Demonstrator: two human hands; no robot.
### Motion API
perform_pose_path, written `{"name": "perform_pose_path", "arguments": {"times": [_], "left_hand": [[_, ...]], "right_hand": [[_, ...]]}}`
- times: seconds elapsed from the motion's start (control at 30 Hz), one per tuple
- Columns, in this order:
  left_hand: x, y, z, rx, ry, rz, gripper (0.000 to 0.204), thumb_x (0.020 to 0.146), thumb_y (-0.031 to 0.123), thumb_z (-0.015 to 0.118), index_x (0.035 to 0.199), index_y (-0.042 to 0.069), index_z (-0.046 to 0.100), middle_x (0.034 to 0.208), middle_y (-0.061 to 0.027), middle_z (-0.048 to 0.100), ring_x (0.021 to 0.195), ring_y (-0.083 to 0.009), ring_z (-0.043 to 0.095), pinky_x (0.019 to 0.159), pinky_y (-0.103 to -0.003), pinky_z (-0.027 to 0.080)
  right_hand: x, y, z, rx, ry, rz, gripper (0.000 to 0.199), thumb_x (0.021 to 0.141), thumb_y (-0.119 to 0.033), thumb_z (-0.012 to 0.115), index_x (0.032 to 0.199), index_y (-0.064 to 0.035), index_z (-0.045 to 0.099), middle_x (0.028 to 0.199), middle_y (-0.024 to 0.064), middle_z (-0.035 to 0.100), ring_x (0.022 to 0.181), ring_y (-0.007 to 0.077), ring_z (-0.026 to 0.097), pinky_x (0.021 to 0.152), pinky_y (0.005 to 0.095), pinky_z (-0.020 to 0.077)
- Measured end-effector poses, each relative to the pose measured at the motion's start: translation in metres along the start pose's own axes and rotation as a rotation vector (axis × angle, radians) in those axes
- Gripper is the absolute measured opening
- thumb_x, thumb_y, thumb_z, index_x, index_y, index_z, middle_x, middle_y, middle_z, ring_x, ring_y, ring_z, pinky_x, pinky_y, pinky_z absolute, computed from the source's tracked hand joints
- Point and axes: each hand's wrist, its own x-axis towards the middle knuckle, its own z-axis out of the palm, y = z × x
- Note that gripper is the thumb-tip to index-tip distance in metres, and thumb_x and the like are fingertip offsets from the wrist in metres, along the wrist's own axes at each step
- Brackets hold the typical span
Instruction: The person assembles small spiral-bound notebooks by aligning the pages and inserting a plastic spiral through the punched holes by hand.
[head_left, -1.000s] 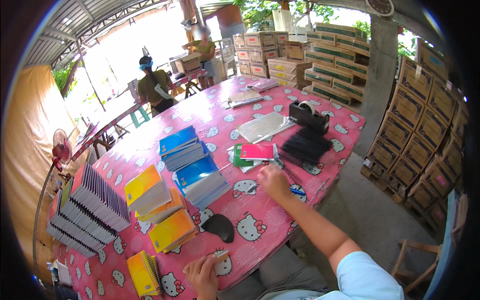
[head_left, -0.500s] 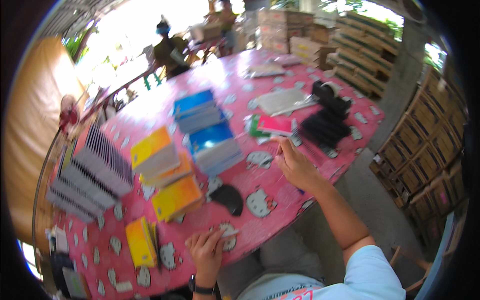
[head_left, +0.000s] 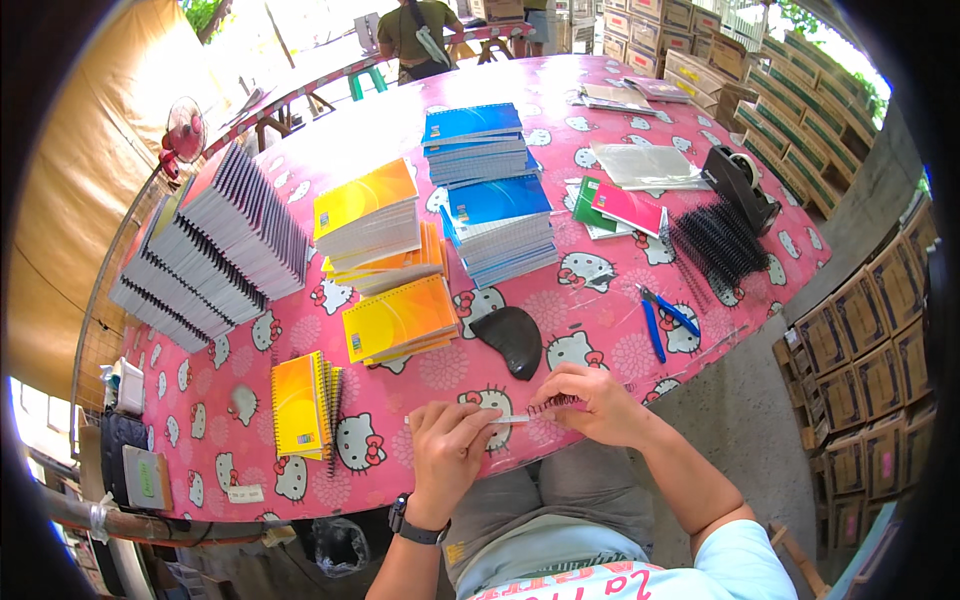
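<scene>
My left hand [head_left: 450, 450], with a dark watch on its wrist, is closed on a thin white strip-like thing [head_left: 508, 419] seen nearly edge-on; most of it is hidden by the fingers. Close by on the right, my right hand [head_left: 595, 402] pinches a short dark spiral binding coil [head_left: 555, 405], its end beside the white strip. Just beyond the hands lies a black curved, flat piece [head_left: 510, 340]. Pliers with blue handles [head_left: 660, 322] lie to the right, jaws pointing away. Behind them is a heap of black spiral coils [head_left: 715, 250].
Stacks of yellow notebooks [head_left: 370, 205] and blue notebooks [head_left: 500, 205] stand mid-table. Tall stacks of coil-bound notebooks [head_left: 225, 240] are at left, a few yellow bound ones [head_left: 300, 405] nearer. Pink and green notebooks [head_left: 625, 207], a clear plastic packet [head_left: 650, 165] and a black tape dispenser [head_left: 740, 190] sit at right.
My right hand has come back from near the pink notebook toward my left hand, and a coil now shows in it. The view has shifted, and the pliers now show.
</scene>
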Motion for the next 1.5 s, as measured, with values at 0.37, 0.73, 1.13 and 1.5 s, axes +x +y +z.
{"name": "perform_pose_path", "arguments": {"times": [0.37, 0.73, 1.13, 1.5], "left_hand": [[0.000, 0.012, 0.000, 0.054, -0.024, -0.005, 0.029, 0.071, 0.012, 0.074, 0.100, 0.016, 0.069, 0.091, -0.0003, 0.066, 0.084, -0.0211, 0.057, 0.080, -0.037, 0.037], [0.004, 0.023, 0.004, 0.082, -0.134, 0.072, 0.021, 0.079, 0.022, 0.069, 0.100, 0.019, 0.064, 0.094, 0.0032, 0.061, 0.087, -0.0164, 0.057, 0.090, -0.044, 0.031], [0.004, 0.009, 0.008, 0.074, -0.231, 0.112, 0.018, 0.081, 0.028, 0.068, 0.096, 0.017, 0.067, 0.095, 0.0006, 0.064, 0.089, -0.0189, 0.059, 0.091, -0.048, 0.029], [0.003, 0.003, 0.001, 0.097, -0.157, 0.063, 0.024, 0.072, 0.031, 0.075, 0.088, 0.015, 0.068, 0.088, 0.0014, 0.064, 0.089, -0.0186, 0.058, 0.098, -0.050, 0.025]], "right_hand": [[0.003, -0.019, 0.000, 0.043, -0.072, 0.144, 0.029, 0.088, -0.010, 0.062, 0.115, -0.0027, 0.058, 0.080, 0.0157, 0.063, 0.072, 0.0301, 0.064, 0.065, 0.0380, 0.0495], [0.063, 0.045, -0.003, -0.350, 0.018, -0.188, 0.043, 0.080, -0.026, 0.070, 0.118, -0.0091, 0.059, 0.136, 0.0165, 0.049, 0.122, 0.0381, 0.049, 0.100, 0.0446, 0.0424], [0.069, 0.066, 0.006, -0.620, -0.248, -0.084, 0.071, 0.065, -0.045, 0.078, 0.125, -0.0143, 0.057, 0.139, 0.0214, 0.038, 0.120, 0.0431, 0.043, 0.101, 0.0470, 0.0400], [0.015, 0.053, -0.013, 0.035, 0.010, 0.055, 0.052, 0.071, -0.049, 0.075, 0.105, -0.0097, 0.068, 0.133, 0.0172, 0.052, 0.118, 0.0357, 0.049, 0.101, 0.0427, 0.0387]]}}
